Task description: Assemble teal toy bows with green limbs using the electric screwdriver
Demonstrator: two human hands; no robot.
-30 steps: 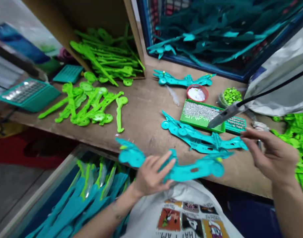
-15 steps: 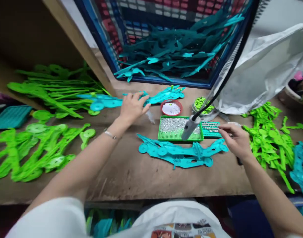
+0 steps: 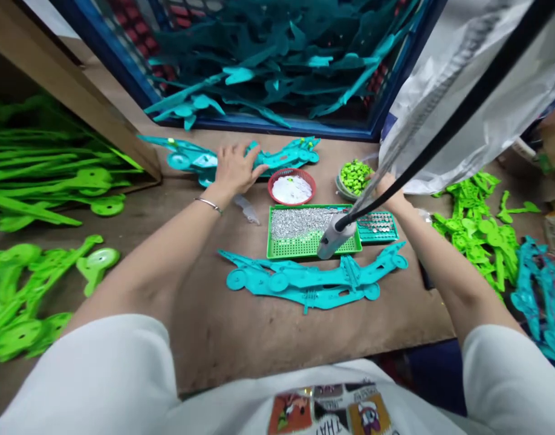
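Note:
My left hand (image 3: 238,169) lies palm down over a long teal plastic part (image 3: 282,158) at the back of the table, fingers stretched and thumb apart. Small green pieces stand on that part. My right hand (image 3: 387,188) reaches to the right rim of a clear bowl of small green plastic pieces (image 3: 355,176); the black cable hides part of it, and its fingertips are unclear. In front lies another pair of teal parts (image 3: 300,281), side by side. Between them stand a green tray of small metal pieces (image 3: 295,246) and a teal tray of round metal discs (image 3: 378,225).
A red basket (image 3: 312,192) holds white material. A grey tool on a black cable (image 3: 334,237) hangs over the green tray. Teal parts fill a blue-framed crate (image 3: 277,128) behind. Green parts lie in piles at left (image 3: 19,302) and right (image 3: 481,223). A white bag (image 3: 468,121) stands back right.
My right hand has moved from the teal disc tray back to the bowl of green pieces. My left hand stays on the rear teal part. The whole view has shifted.

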